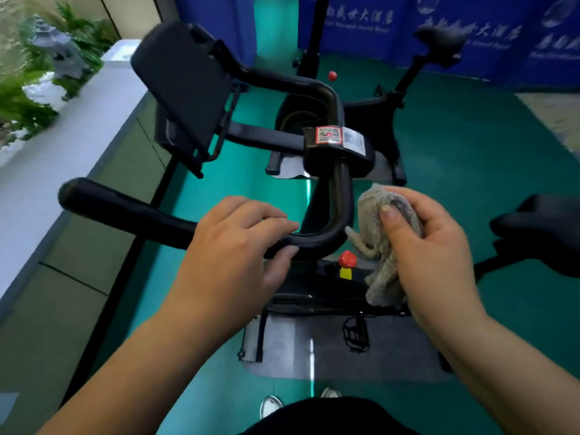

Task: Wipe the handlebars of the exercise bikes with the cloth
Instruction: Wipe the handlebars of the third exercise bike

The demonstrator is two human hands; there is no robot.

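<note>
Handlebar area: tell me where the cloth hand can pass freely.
Free: the gap between the cloth and the saddle at right. Also the bar's left end. Crowded: the bend, held by the left hand, and around the red knob.

I count two exercise bikes: the near bike (317,277) and the far bike (386,105). One cloth (379,246). Two red knobs (347,259) (332,75). Two seats (549,227) (439,36). One screen (182,86). My two shoes (271,405) (330,393).

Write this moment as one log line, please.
left hand: holds handlebar | right hand: grips cloth beside the bar bend | wipe: contact unclear
</note>
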